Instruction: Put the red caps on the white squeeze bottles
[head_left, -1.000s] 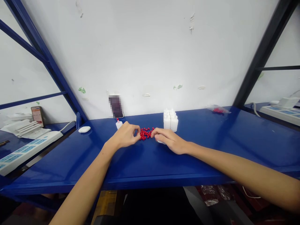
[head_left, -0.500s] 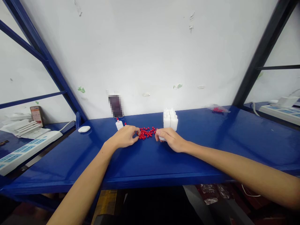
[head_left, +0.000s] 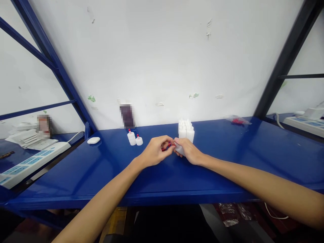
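Observation:
My right hand (head_left: 189, 152) is wrapped round a small white plastic bottle (head_left: 180, 149), tilted with its top toward the left. My left hand (head_left: 158, 150) meets it there, thumb and fingers pinched at the bottle's tip. A bit of red shows at these fingertips and looks like a small red cap. Loose red caps (head_left: 165, 145) lie on the table behind my left hand, which hides most of them. Just beyond my right hand stands a block of several white bottles (head_left: 186, 131). To the left, two white bottles (head_left: 131, 138) wear red caps.
The blue table (head_left: 157, 182) runs up to a white wall. A phone-like object with a blurred screen (head_left: 127, 115) leans there. A white rounded case (head_left: 93, 140) lies at left, a clear bag with red pieces (head_left: 238, 120) at back right. Power strips (head_left: 35, 163) flank both sides.
My left hand has moved right from the red caps to the bottle in my right hand. The two capped bottles now show fully. The view has shifted slightly.

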Demonstrator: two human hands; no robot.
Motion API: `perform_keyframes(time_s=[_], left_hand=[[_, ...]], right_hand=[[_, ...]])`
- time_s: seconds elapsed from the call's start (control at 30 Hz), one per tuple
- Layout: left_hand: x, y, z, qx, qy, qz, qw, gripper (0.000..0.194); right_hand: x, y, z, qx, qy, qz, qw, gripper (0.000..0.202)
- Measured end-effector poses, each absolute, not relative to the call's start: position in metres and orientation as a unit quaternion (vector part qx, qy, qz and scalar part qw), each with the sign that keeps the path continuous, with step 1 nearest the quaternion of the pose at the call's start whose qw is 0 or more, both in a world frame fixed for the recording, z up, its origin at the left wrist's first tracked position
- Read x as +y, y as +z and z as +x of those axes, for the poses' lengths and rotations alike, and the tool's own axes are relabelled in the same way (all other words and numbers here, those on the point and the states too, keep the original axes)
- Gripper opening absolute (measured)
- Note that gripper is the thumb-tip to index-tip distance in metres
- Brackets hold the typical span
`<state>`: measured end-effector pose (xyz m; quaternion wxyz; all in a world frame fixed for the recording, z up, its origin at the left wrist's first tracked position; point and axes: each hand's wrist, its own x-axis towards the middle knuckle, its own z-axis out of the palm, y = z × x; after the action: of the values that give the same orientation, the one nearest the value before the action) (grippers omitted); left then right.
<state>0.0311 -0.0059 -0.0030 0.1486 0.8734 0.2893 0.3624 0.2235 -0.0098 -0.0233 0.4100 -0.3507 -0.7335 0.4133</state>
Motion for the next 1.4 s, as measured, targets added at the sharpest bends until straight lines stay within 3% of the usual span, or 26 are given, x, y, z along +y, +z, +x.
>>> perform_keyframes(time_s=[0.13,0.3,0.53,0.83,1.07,1.2,1.4], left_hand=[[-0.004,-0.012,0.037,0.276,0.421,0.852,0.146,0.014],[-0.006,-0.015,0.033,0.267,0.401,0.861,0.166,0.014],[-0.012,-0.019,0.033,0.265,0.334,0.881,0.207,0.009],[-0.013,-0.019,0.032,0.230,0.334,0.900,0.163,0.008],[0.002,-0.012,0.021,0.309,0.429,0.848,-0.009,0.021],[0.028,0.004,-0.022,0.371,0.433,0.815,-0.105,0.018],[0.052,0.011,-0.072,0.464,0.399,0.766,-0.195,0.015]], right_hand=[[-0.011,-0.023,0.224,-0.744,0.410,-0.337,0.406,0.057],[-0.009,-0.025,0.223,-0.764,0.394,-0.323,0.396,0.055],[-0.014,-0.018,0.221,-0.791,0.364,-0.322,0.372,0.034],[-0.020,-0.017,0.221,-0.811,0.315,-0.300,0.391,0.014],[-0.016,-0.019,0.223,-0.778,0.377,-0.300,0.402,0.032],[-0.012,-0.020,0.222,-0.751,0.410,-0.303,0.419,0.046],[-0.015,-0.015,0.226,-0.753,0.326,-0.342,0.458,0.034]])
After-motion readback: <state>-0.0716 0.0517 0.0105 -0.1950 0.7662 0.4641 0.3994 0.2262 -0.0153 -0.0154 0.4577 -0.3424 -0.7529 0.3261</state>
